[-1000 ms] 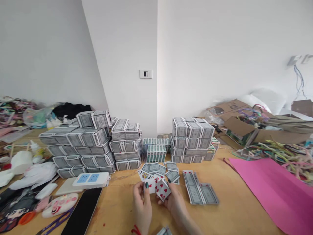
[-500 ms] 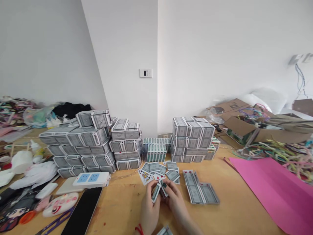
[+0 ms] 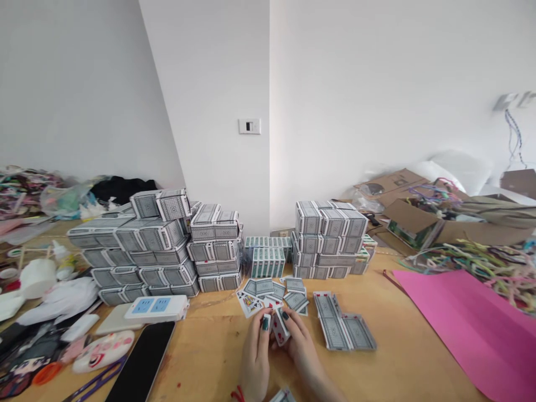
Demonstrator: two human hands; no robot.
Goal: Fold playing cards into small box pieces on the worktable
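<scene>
My left hand and my right hand meet low in the middle of the wooden table, both pinched round a small bundle of playing cards whose red heart faces show. Just beyond my fingers lies a loose scatter of cards, most face down with a grey-green back, one court card face up. An opened flat card box lies to the right of my right hand.
Stacks of card boxes stand at the left and card boxes at the right, with green packs between. A phone, power strip, pink sheet, cardboard boxes and coloured strips surround them.
The two cards held fanned apart a second ago have been drawn together into one small bundle between both hands; the hands moved closer and slightly forward.
</scene>
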